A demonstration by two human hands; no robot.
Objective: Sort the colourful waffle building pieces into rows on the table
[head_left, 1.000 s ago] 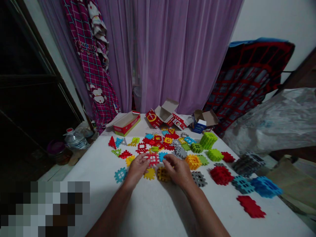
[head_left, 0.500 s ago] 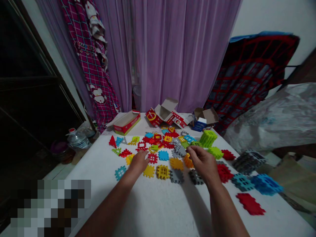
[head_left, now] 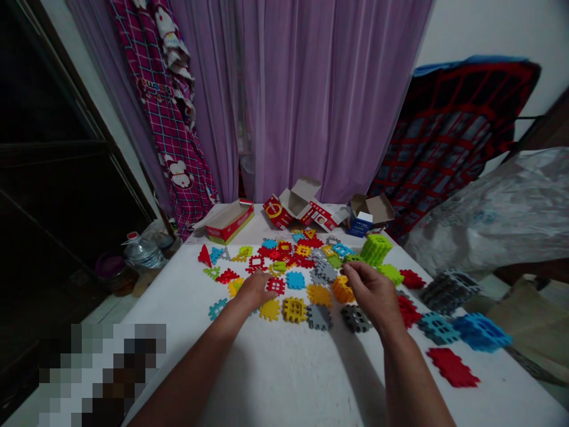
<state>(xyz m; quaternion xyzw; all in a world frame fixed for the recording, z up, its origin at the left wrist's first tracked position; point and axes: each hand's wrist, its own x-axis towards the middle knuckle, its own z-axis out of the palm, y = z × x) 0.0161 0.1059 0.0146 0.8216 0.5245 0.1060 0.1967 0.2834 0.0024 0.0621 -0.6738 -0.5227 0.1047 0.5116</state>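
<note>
Though central before, right hand [head_left: 372, 290] rightward.

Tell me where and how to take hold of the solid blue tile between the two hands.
Probably best to pinch the blue tile by its near and far toothed edges, coming from above: it lies flat, white table shows along its near edge, and the red window tile sits close on its left.

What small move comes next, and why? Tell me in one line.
Probably lift the red window block with the left hand: that hand is close beside it, perhaps touching, and no other block lies on top.
</note>
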